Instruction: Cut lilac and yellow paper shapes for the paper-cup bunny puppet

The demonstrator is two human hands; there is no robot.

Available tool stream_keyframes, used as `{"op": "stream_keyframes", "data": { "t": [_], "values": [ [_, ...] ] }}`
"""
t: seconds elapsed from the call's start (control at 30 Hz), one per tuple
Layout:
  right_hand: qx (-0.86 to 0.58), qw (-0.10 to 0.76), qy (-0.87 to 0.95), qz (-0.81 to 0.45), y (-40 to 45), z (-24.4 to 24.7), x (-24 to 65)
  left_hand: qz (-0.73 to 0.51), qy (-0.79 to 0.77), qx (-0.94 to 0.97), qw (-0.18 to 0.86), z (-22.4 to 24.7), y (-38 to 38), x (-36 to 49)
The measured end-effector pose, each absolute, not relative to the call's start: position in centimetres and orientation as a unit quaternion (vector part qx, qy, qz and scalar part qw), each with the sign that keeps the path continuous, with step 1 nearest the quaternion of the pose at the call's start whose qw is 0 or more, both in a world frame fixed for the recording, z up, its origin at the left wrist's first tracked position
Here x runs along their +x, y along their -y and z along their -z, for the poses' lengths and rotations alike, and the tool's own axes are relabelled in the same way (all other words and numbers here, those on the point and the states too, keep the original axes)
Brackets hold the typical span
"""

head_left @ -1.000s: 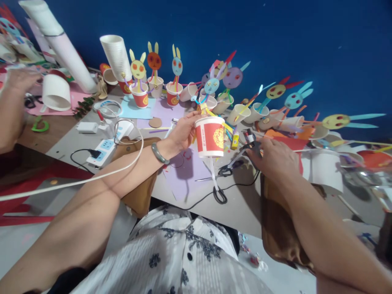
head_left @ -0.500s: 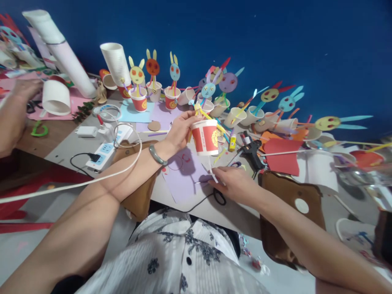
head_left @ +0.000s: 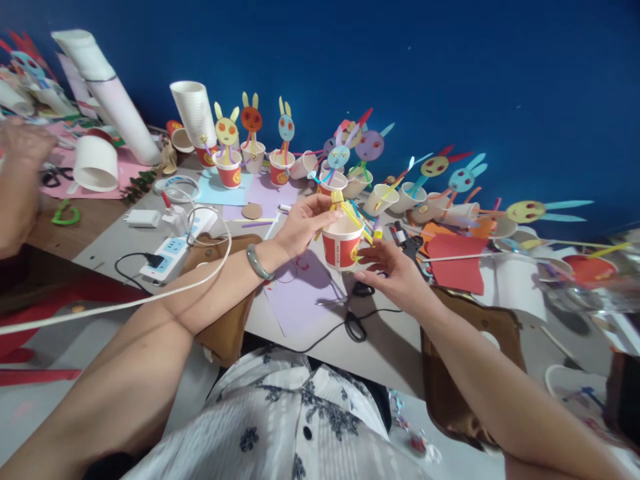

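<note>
My left hand (head_left: 313,223) is closed in a pinch on the yellow strips (head_left: 351,212) that stick up from a red and white paper cup (head_left: 341,248), at the cup's rim. Upright, the cup is held over a purple sheet (head_left: 300,300). My right hand (head_left: 393,272) is at the cup's right side with thumb and fingers apart; whether its fingertips touch the cup I cannot tell. Beneath the hands, black-handled scissors (head_left: 355,327) lie on the table. A glue gun (head_left: 411,245) sits beyond my right hand.
Several cups with paper rabbit heads, such as a yellow one (head_left: 227,131), line the blue wall. A power strip (head_left: 173,250) and a white cable (head_left: 150,301) are at left. Red paper (head_left: 456,263) lies at right. Another person's hand (head_left: 25,143) is at far left.
My right hand has moved up from below the cup to its right side, and the white strip seen under the cup no longer shows. The cup has shifted slightly down and right.
</note>
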State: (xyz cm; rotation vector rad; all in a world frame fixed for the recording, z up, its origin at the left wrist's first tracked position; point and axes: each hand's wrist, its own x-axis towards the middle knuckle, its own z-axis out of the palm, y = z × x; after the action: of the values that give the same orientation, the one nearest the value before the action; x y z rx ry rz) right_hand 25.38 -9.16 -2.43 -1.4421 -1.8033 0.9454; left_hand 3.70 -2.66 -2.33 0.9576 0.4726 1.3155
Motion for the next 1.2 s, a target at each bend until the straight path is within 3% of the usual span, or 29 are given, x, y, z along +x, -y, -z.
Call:
{"op": "stream_keyframes", "data": {
  "t": [0.37, 0.53, 0.67, 0.8, 1.0, 1.2],
  "values": [
    [-0.474, 0.385, 0.659, -0.439, 6.2, 3.1, 22.2, -0.590, -0.239, 0.453, 0.624, 3.6, 1.9, 4.2],
    [-0.470, 0.434, 0.631, -0.439, 3.5, 1.9, 23.2, -0.621, -0.342, 0.524, 0.472, 3.0, 2.8, 3.6],
    [-0.478, 0.385, 0.632, -0.472, 1.3, 1.3, 23.1, -0.476, -0.174, 0.821, 0.263, 3.1, 5.1, 3.6],
    [-0.457, 0.280, 0.672, -0.511, -0.2, 1.5, 20.9, -0.285, -0.066, 0.947, 0.133, 3.9, 6.9, 5.0],
    [-0.470, 0.209, 0.738, -0.437, -2.5, 3.3, 15.2, -0.232, -0.001, 0.969, 0.090, 5.2, 6.8, 5.5],
    [-0.514, 0.149, 0.747, -0.396, -4.7, 4.1, 10.8, -0.163, -0.063, 0.971, 0.164, 4.9, 5.6, 4.1]
  ]
}}
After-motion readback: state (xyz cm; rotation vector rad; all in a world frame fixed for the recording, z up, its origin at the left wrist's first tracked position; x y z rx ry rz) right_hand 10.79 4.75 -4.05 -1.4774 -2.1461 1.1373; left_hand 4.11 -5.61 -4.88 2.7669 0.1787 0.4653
